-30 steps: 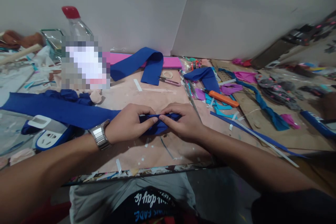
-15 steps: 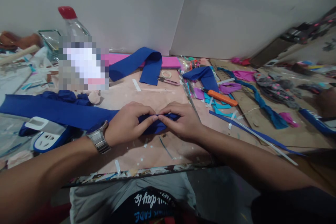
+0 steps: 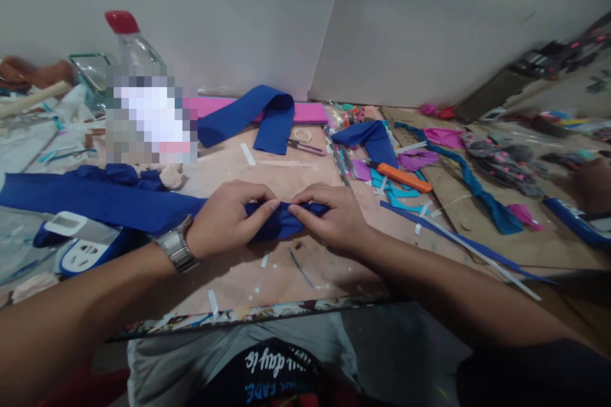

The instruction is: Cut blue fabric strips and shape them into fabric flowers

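A long blue strip [image 3: 109, 203], which looks like crepe paper or fabric, runs from the left side of the table into both hands. My left hand [image 3: 233, 213], below a metal-band watch [image 3: 179, 246], pinches the strip between thumb and fingers. Just to its right, my right hand [image 3: 331, 216] is closed on the strip's end, thumb on top. Between the thumbs the strip is gathered into folds. The fingers beneath it are hidden. A blue-and-white device [image 3: 90, 251], its kind unclear, lies under the strip by my left forearm.
An orange utility knife [image 3: 403, 177] lies among paper scraps on the right, near brown cardboard [image 3: 458, 203]. Behind my hands are another blue strip [image 3: 274, 117], a pink folded sheet [image 3: 310, 113] and a tape roll [image 3: 301, 135]. A red-capped bottle [image 3: 123, 22] stands at back left.
My left hand has slid slightly left along the strip, so the thumbs are now apart and more folded blue shows between them. My right hand has barely moved.
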Available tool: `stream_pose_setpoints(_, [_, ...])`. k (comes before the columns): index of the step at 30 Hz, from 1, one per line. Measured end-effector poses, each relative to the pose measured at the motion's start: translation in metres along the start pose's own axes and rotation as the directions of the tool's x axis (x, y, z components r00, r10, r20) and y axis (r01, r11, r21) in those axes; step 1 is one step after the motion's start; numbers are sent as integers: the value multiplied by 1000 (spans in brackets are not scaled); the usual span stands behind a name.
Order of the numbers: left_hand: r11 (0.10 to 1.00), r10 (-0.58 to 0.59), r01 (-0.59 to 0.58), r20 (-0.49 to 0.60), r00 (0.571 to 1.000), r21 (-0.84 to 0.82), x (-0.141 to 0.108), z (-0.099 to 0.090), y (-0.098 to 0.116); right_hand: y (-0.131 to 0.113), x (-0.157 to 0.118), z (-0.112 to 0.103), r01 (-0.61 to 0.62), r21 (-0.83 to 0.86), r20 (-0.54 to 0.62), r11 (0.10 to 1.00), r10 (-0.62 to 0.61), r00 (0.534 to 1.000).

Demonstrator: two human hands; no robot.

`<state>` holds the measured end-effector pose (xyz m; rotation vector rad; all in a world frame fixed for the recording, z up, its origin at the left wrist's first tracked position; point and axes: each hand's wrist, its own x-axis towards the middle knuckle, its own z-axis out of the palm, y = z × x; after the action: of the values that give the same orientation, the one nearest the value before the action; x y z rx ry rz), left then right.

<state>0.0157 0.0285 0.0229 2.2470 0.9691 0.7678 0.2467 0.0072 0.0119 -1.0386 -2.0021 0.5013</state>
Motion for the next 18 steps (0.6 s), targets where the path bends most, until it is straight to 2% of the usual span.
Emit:
stream_pose_setpoints(5, [998, 41, -39, 36, 999, -43, -1, 2, 0, -1, -1, 0, 14, -14, 34, 1000, -14, 999])
stream_pose_setpoints(9, [999, 20, -19, 37, 999, -30, 1, 1, 0, -1, -1, 0, 4, -17, 22, 1000, -3, 1000])
stream_pose_setpoints(14, [999, 47, -44, 155, 987, -26, 1, 2, 0, 0, 0, 0, 11, -14, 41, 1000, -11, 999])
stream_pose_setpoints(18, [999, -2, 10, 165, 986, -46, 1, 4, -1, 0, -1, -1, 33, -10, 60, 999, -32, 998])
